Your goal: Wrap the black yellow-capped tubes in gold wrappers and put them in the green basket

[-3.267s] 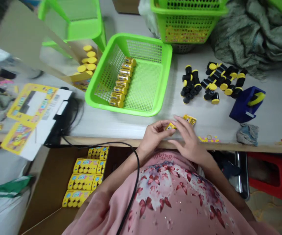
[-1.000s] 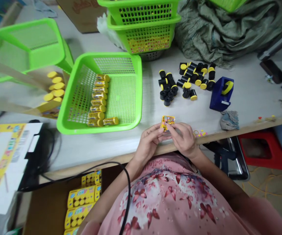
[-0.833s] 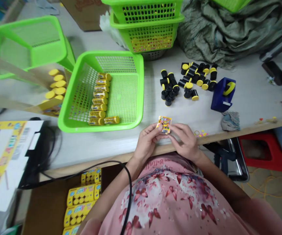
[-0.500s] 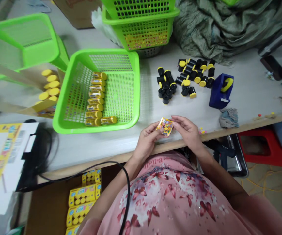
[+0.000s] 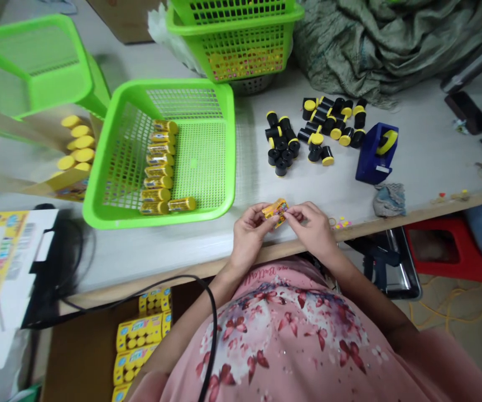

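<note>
While the person is bending over the bench, the left hand and right hand are both working at a small yellow printed packet, fingertips pinching it from either side, nothing released, just over the edge of the white tabletop. A green plastic basket is sitting to the left, holding a row of yellow-wrapped tubes — black tubes with yellow caps are lying off beyond the hands.

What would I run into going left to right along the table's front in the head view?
green basket -> left hand -> yellow packet -> right hand -> rag
</note>
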Action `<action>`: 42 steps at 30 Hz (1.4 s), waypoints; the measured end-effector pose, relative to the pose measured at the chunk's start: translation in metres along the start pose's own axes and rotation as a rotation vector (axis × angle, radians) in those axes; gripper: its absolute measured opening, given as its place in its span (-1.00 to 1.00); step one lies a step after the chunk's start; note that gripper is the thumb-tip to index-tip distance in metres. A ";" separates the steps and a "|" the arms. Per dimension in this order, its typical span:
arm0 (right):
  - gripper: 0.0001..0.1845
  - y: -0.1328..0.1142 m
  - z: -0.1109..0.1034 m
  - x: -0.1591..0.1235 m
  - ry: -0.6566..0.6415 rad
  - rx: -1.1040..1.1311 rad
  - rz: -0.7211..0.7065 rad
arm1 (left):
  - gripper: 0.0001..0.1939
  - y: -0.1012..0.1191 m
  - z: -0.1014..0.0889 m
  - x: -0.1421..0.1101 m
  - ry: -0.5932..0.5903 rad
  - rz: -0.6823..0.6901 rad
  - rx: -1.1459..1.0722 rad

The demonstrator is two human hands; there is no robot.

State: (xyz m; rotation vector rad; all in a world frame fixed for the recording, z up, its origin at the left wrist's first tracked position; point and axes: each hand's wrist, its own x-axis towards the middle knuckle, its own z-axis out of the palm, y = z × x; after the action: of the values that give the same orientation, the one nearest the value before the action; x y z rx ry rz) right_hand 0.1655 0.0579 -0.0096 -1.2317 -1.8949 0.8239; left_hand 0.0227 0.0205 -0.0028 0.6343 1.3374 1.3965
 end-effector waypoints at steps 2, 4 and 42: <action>-0.91 0.002 0.002 0.004 -0.025 -0.051 0.026 | -0.64 0.001 -0.001 0.001 0.001 -0.009 0.002; -0.94 0.007 -0.001 0.010 0.007 -0.163 0.061 | -0.64 0.003 -0.005 0.003 -0.006 -0.051 0.012; -0.73 -0.001 0.009 -0.010 -0.086 -0.517 -0.429 | -0.79 -0.003 -0.046 -0.025 0.051 0.273 0.595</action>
State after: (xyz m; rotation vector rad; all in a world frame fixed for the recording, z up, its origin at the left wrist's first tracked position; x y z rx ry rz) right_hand 0.1606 0.0475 -0.0161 -1.0152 -2.4176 0.1620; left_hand -0.0100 -0.0200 -0.0098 1.2168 1.7738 1.2213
